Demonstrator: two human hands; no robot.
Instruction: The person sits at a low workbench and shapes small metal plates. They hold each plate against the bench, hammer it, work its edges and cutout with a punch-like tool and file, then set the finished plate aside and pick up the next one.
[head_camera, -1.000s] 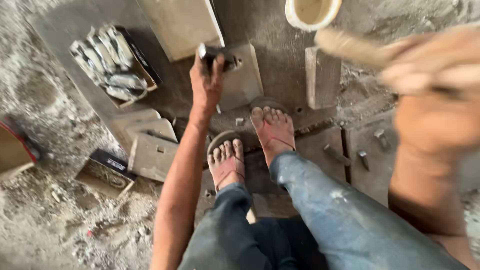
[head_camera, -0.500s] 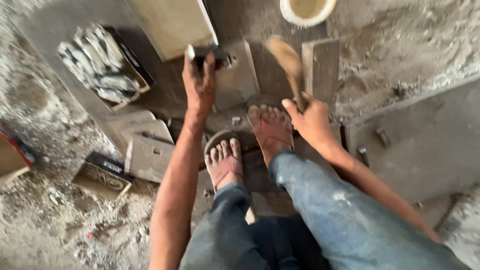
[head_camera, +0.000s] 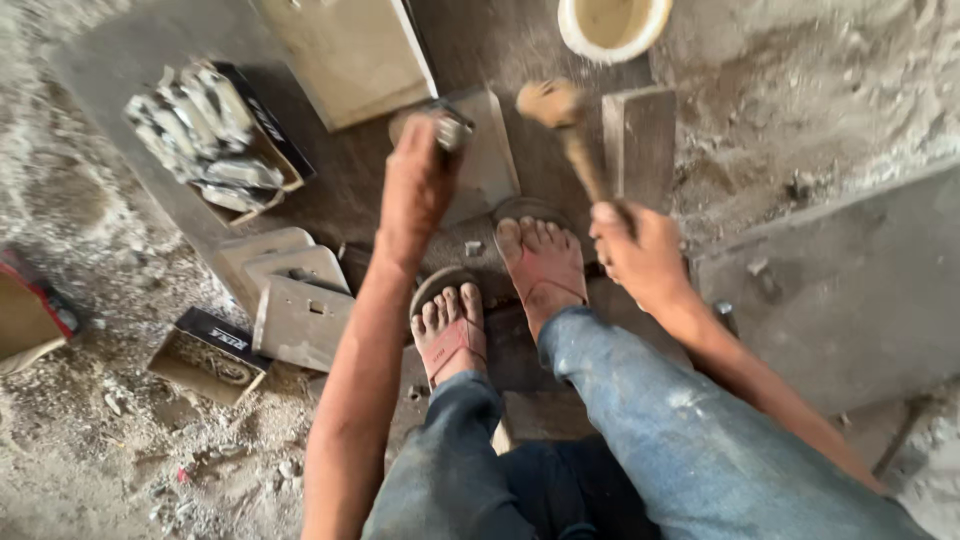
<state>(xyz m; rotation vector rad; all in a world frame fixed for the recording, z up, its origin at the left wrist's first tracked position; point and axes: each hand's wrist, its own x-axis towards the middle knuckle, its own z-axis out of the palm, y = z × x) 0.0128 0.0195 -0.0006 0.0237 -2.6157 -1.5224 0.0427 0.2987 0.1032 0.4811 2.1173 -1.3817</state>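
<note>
The person is in the middle of a hammering job on the dusty floor. The left hand has its fingers clamped on a small metal piece, pressed against a flat grey block that lies just past the toes. The right hand has its fingers wrapped tight on the handle of a wooden mallet, and the mallet head hangs close to the metal piece, a little to its right.

I think the hit comes next. It needs good aim, so the mallet lands on the metal piece and not on the left fingers.

Half a second ago the mallet was tipped away to the right. Now its head has swung in nearer to the metal piece. The left hand has stayed on the block. Both feet in red sandals have not moved.
</note>
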